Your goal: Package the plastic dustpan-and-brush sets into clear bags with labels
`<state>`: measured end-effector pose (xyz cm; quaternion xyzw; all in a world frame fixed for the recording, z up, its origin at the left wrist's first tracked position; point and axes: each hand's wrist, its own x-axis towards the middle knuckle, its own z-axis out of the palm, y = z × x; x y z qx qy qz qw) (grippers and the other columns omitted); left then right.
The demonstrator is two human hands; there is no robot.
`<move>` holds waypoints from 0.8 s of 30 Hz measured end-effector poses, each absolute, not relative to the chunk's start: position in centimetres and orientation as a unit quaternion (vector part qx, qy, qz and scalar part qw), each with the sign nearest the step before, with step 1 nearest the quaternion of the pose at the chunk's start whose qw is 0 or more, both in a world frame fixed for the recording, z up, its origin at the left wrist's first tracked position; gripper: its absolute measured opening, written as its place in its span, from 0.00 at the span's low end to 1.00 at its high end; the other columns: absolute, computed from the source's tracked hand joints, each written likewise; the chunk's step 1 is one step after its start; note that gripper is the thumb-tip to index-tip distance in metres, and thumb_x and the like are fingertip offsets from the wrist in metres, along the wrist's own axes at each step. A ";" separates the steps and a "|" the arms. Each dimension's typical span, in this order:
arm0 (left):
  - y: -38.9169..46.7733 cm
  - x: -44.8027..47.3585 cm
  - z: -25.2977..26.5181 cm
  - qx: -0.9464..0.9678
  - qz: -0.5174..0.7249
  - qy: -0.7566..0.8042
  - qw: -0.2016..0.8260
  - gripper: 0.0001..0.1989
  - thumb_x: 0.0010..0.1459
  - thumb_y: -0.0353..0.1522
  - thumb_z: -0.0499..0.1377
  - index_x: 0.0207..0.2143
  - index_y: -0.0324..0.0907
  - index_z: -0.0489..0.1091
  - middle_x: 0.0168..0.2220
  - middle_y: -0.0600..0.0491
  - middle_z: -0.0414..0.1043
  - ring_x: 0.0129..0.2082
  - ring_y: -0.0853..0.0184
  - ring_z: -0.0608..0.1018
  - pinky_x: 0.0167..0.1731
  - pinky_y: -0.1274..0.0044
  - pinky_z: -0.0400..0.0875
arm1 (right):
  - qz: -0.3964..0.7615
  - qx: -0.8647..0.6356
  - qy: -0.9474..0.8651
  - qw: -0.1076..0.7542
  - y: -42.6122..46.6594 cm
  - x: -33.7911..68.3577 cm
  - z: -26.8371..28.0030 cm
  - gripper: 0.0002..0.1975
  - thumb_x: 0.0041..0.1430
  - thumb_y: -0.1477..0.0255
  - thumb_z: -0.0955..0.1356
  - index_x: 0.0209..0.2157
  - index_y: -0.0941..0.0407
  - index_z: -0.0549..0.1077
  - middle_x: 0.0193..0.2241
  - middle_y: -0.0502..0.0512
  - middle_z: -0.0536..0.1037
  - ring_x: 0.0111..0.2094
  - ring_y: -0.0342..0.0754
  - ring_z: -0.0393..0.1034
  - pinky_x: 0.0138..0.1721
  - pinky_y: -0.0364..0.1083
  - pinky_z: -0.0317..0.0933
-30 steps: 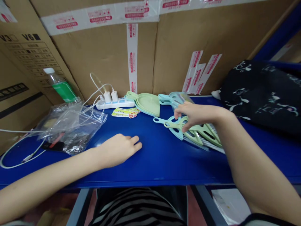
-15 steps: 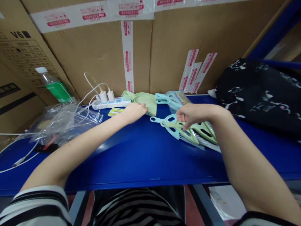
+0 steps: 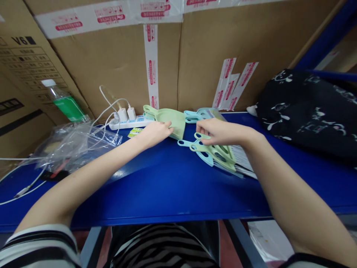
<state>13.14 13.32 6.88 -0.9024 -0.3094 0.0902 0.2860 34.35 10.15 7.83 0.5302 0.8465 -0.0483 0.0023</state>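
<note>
The left hand lies on the near edge of a green dustpan, fingers curled over its open lip and thumb below; the grip looks closed on that edge, though the fingertips are partly hidden. The dustpan sits at the far side of the blue table, tilted up slightly at the hand's end, its handle pointing left toward a white power strip. It seems to top a small stack, with a paler blue edge showing beneath.

The right hand rests just right of the dustpan, on a fan of green and blue brushes that lie flat on the table. Its fingers pinch the ringed handle of a green one; the thumb is under the fingers, so how firmly it holds cannot be told. The brush handles point left, ending between the two hands. Behind the right hand lie blue dustpans, partly hidden by it.

Left of the left hand, yellow-green stickers lie by the power strip; their print is too small to read. Farther left are clear plastic bags, a white cable and a green-labelled bottle. The cardboard box at far left reads "V6" beside a filled square. The boxes behind carry white tape with red print, unreadable. A black bag with white cartoon marks lies at far right.
</note>
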 end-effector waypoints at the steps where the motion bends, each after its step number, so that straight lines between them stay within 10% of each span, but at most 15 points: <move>1: 13.0 12.8 6.9 -0.900 0.091 -0.309 0.293 0.14 0.58 0.18 0.49 0.42 0.35 0.70 0.33 0.47 0.71 0.29 0.66 0.78 0.25 0.77 0.67 | -0.043 0.520 0.853 -0.009 10.3 34.3 7.7 0.08 0.45 0.77 0.64 0.27 0.53 0.60 0.28 0.54 0.69 0.29 0.48 0.63 0.27 0.46 0.57; 24: 1.9 4.8 1.9 -0.949 -0.074 -0.131 0.278 0.11 0.61 0.22 0.46 0.37 0.36 0.68 0.26 0.54 0.65 0.21 0.70 0.69 0.17 0.77 0.65 | 0.096 0.337 0.933 -0.078 6.7 26.0 4.1 0.09 0.58 0.81 0.62 0.39 0.63 0.70 0.37 0.63 0.74 0.38 0.52 0.70 0.37 0.49 0.64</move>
